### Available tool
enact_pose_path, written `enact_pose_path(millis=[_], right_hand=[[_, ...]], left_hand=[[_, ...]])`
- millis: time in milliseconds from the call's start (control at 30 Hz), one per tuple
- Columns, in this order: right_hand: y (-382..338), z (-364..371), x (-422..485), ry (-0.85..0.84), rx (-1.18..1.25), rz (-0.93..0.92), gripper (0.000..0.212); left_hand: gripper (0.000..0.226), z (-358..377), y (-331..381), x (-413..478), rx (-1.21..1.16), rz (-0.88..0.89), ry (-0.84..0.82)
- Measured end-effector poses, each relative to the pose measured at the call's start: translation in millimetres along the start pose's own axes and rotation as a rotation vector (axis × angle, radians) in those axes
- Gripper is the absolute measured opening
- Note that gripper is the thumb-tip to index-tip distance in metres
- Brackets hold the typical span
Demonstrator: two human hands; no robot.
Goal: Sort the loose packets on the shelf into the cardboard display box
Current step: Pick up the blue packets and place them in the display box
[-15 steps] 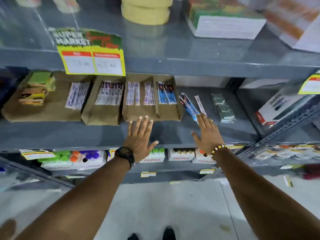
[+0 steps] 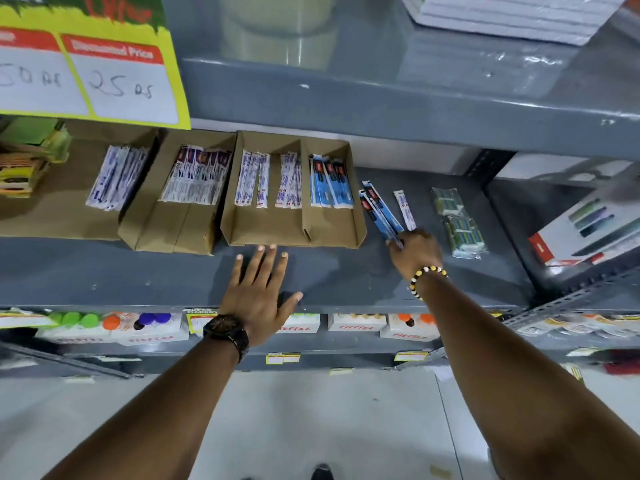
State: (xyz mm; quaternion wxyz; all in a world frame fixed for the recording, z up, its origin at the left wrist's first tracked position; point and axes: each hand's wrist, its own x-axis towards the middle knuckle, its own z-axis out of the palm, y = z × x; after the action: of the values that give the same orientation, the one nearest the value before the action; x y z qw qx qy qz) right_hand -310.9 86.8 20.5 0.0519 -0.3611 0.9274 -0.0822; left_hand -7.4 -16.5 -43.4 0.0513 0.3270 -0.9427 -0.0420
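Observation:
A cardboard display box (image 2: 298,233) with three compartments sits on the grey shelf (image 2: 173,271); its right compartment holds blue packets (image 2: 330,183), the other two hold white-and-purple packets. Loose blue packets (image 2: 377,211) lie on the shelf just right of the box, with one white packet (image 2: 405,209) beside them. My right hand (image 2: 415,252) is closed on the near ends of the loose blue packets. My left hand (image 2: 259,292) is flat and spread, fingertips near the box's front edge, holding nothing.
Two more cardboard boxes (image 2: 173,216) with packets stand to the left. A clear green-and-blue pack (image 2: 460,223) lies right of the loose packets. A yellow price sign (image 2: 90,64) hangs from the upper shelf. A white-and-red carton (image 2: 585,233) sits far right.
The view has moved closer to the shelf. My right hand went from spread above the loose packets to closed on the blue ones. My left hand stays spread before the box.

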Motion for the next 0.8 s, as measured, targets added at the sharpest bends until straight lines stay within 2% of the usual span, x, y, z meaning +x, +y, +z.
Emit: enact_pose_path(millis=[167, 300, 500, 600, 700, 800], right_hand=[[-2, 1, 7, 0.011, 0.152, 0.123, 0.028], [2, 1, 6, 0.060, 0.403, 0.256, 0.016], [7, -8, -3, 0.208, 0.522, 0.208, 0.009], [10, -23, -7, 0.292, 0.731, 0.237, 0.010], [13, -38, -14, 0.308, 0.975, 0.193, 0.013], [12, -50, -21, 0.227, 1.079, 0.102, 0.013]], left_hand=[[0.078, 2, 1, 1, 0.019, 0.004, -0.016], [0.078, -1, 1, 0, 0.018, -0.010, -0.035], [0.080, -5, 3, -1, 0.009, -0.040, -0.051], [0.081, -8, 5, -3, -0.008, -0.043, -0.060], [0.088, -16, 2, 0, -0.142, -0.065, -0.061], [0.083, -36, -3, 8, -0.343, -0.118, 0.038]])
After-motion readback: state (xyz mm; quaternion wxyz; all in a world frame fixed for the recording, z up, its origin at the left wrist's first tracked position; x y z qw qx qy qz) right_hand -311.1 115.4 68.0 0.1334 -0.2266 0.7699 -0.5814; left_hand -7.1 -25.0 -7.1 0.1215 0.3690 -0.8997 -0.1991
